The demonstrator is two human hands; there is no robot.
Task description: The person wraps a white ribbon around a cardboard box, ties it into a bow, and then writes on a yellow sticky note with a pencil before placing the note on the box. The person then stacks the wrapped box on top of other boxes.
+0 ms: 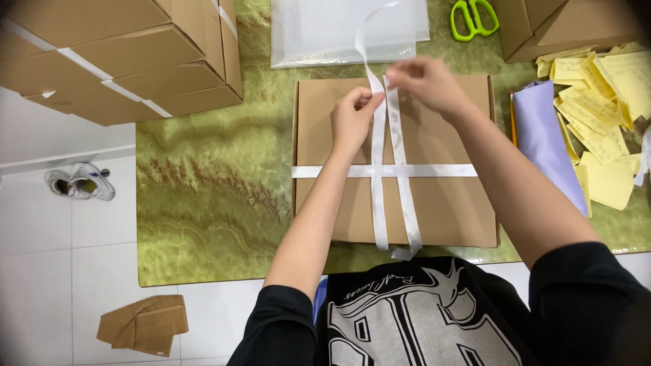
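Flat cardboard box lies at the near edge of the green marbled worktop, directly before me. White ribbon is wrapped around it: one band crosswise, two strands lengthwise, crossing near the box's middle.

My left hand sits over the far half of the lid, fingers pinched together on the left lengthwise strand. My right hand is at the far edge of the box, fingers closed on the right strand, whose loose tail rises toward the clear plastic sleeve beyond.

Handling judgement: the ribbon looks thin, soft and smooth, likely to slip unless pinched flat between fingertips close to the lid. The box appears stiff and light; its corners or long edges would give the surest hold.

Surroundings: larger taped cartons at the far left corner, green scissors at the far edge, a lilac folded sheet and yellow paper slips along the right edge.
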